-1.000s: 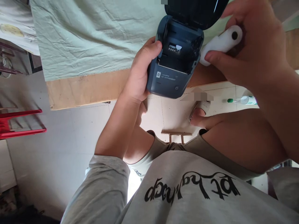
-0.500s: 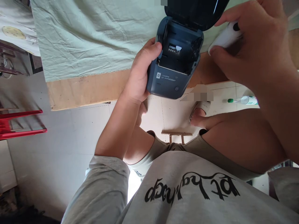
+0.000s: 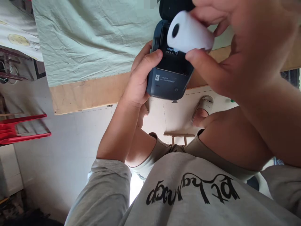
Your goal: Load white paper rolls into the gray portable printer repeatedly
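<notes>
A dark blue portable label printer (image 3: 168, 82) is gripped at its left side by my left hand (image 3: 142, 70), the thumb lying along the rim of its paper bay. The printer's black lid (image 3: 172, 9) stands raised at the far end. My right hand (image 3: 225, 56) pinches a white paper roll (image 3: 190, 33) with a dark core hole, between thumb and fingers. The roll is tilted just above the bay and covers its upper right part. Whether it touches the printer I cannot tell. White printed text shows inside the bay.
A table with a wooden edge (image 3: 91, 94) and a wrinkled pale green cloth (image 3: 98, 37) lies in front of me. A red plastic stool (image 3: 23, 128) is on the floor at the left. Below the table are my legs and a sandal (image 3: 208, 102).
My right hand has brought the paper roll from the right of the printer to over its bay. The roll's end with the core hole now faces left. My left hand keeps its hold.
</notes>
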Demonstrator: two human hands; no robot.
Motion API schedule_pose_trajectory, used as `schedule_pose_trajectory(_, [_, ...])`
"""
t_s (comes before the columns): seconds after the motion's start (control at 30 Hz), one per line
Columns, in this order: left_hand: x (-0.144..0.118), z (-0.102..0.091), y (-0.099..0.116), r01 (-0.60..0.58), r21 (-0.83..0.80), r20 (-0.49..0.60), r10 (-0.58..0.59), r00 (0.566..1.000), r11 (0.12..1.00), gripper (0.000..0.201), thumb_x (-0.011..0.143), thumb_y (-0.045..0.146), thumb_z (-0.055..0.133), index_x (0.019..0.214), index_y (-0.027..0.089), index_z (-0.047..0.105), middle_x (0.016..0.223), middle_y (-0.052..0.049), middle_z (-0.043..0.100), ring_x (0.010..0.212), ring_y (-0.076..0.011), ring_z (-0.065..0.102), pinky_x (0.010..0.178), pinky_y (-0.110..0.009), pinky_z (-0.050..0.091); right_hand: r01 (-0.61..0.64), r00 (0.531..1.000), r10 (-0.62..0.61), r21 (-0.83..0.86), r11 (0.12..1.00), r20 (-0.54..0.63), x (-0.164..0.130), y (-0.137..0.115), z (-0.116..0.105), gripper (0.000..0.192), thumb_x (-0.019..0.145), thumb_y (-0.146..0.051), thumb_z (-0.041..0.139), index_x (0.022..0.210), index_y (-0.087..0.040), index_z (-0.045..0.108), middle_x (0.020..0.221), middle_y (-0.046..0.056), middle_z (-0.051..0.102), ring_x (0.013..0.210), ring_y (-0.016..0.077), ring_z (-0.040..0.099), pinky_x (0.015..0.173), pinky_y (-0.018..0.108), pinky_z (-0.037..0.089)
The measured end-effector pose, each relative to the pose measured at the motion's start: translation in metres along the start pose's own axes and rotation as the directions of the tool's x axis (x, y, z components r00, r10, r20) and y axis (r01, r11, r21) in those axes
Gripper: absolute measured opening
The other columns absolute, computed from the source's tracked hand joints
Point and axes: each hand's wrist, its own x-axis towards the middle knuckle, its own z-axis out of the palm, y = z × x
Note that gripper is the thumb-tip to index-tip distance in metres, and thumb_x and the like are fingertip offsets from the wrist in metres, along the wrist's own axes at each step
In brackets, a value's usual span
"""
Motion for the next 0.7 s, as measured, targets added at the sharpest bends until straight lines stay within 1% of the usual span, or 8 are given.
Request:
schedule_pose_trajectory(0.07, [0.001, -0.002, -0.002, -0.009, 0.023, 0.009, 0.009, 1.000, 1.000, 0.022, 0.072, 0.037, 0.051, 0.089, 0.027, 0.059, 0.085, -0.001, 0.062, 0.080, -0.0230, 0.059, 0.062, -0.031, 0.042, 0.028, 1.000, -0.029, -0.122, 0.992, -0.012, 0.003, -0.003, 0.001, 0.044, 0.081, -0.043, 0.039, 0.116, -0.019, 0.048, 0.115, -0.007, 0.049, 0.102, 0.0083, 0.051, 0.090, 0.022, 0.039])
schedule_pose_trajectory(0.2, [0.006, -0.007, -0.012, -0.073, 0.028, 0.040, 0.072, 0.997, 0.997, 0.026, 0.071, 0.038, 0.050, 0.094, 0.029, 0.058, 0.082, -0.001, 0.062, 0.082, -0.0245, 0.058, 0.064, -0.033, 0.041, 0.069, 0.998, -0.070, -0.083, 0.994, -0.004, 0.008, -0.001, 0.005, 0.038, 0.080, -0.041, 0.043, 0.104, -0.013, 0.052, 0.112, -0.003, 0.051, 0.102, 0.0090, 0.051, 0.090, 0.022, 0.042])
schedule_pose_trajectory(0.33, [0.008, -0.008, -0.017, -0.120, -0.010, 0.037, 0.121, 0.992, 0.993, 0.022, 0.071, 0.036, 0.050, 0.089, 0.029, 0.061, 0.076, -0.002, 0.060, 0.072, -0.0215, 0.057, 0.059, -0.032, 0.040, 0.065, 0.998, -0.066, -0.099, 0.993, -0.006, 0.009, -0.002, 0.009, 0.029, 0.083, -0.034, 0.038, 0.093, -0.018, 0.061, 0.108, -0.003, 0.053, 0.104, 0.0093, 0.050, 0.086, 0.025, 0.044])
schedule_pose_trajectory(0.47, [0.006, -0.003, -0.011, -0.077, -0.056, 0.007, 0.077, 0.997, 0.995, 0.019, 0.074, 0.038, 0.052, 0.083, 0.025, 0.062, 0.074, -0.002, 0.058, 0.071, -0.0189, 0.057, 0.056, -0.028, 0.040, 0.126, 0.988, -0.134, -0.102, 0.987, -0.081, 0.003, -0.003, 0.009, 0.032, 0.086, -0.036, 0.034, 0.090, -0.020, 0.062, 0.101, -0.002, 0.054, 0.099, 0.0087, 0.051, 0.081, 0.025, 0.044])
schedule_pose_trajectory(0.57, [0.001, 0.002, 0.000, -0.103, -0.057, 0.040, 0.105, 0.994, 0.993, 0.025, 0.073, 0.043, 0.053, 0.084, 0.023, 0.064, 0.077, 0.001, 0.062, 0.089, -0.0202, 0.061, 0.061, -0.024, 0.044, 0.239, 0.964, -0.247, -0.086, 0.967, -0.094, -0.003, -0.004, 0.012, 0.022, 0.082, -0.032, 0.042, 0.086, -0.021, 0.061, 0.094, -0.002, 0.055, 0.091, 0.0080, 0.053, 0.073, 0.025, 0.044])
schedule_pose_trajectory(0.6, [-0.001, 0.004, 0.005, -0.092, -0.040, 0.012, 0.092, 0.996, 0.995, 0.027, 0.078, 0.040, 0.046, 0.091, 0.023, 0.063, 0.080, 0.002, 0.062, 0.095, -0.0194, 0.061, 0.064, -0.023, 0.044, 0.268, 0.959, -0.273, -0.074, 0.961, -0.075, -0.005, -0.005, 0.013, 0.018, 0.080, -0.031, 0.046, 0.084, -0.022, 0.060, 0.093, -0.002, 0.056, 0.089, 0.0082, 0.054, 0.072, 0.025, 0.044])
schedule_pose_trajectory(0.63, [-0.004, 0.006, 0.009, -0.033, -0.011, -0.039, 0.033, 0.999, 0.999, 0.037, 0.085, 0.036, 0.033, 0.099, 0.017, 0.060, 0.082, 0.002, 0.058, 0.102, -0.0202, 0.059, 0.068, -0.026, 0.043, 0.286, 0.956, -0.289, -0.061, 0.956, -0.046, -0.007, -0.005, 0.015, 0.016, 0.078, -0.031, 0.049, 0.084, -0.022, 0.060, 0.094, -0.003, 0.057, 0.088, 0.0088, 0.055, 0.072, 0.026, 0.045])
schedule_pose_trajectory(0.7, [-0.009, 0.008, 0.017, 0.134, 0.063, -0.124, -0.125, 0.984, 0.989, 0.056, 0.088, 0.040, 0.015, 0.095, 0.012, 0.063, 0.076, 0.002, 0.057, 0.100, -0.0194, 0.061, 0.065, -0.027, 0.042, 0.310, 0.951, -0.310, -0.035, 0.950, 0.010, -0.009, -0.005, 0.017, 0.015, 0.075, -0.032, 0.054, 0.085, -0.023, 0.060, 0.096, -0.005, 0.057, 0.088, 0.0103, 0.056, 0.073, 0.029, 0.047])
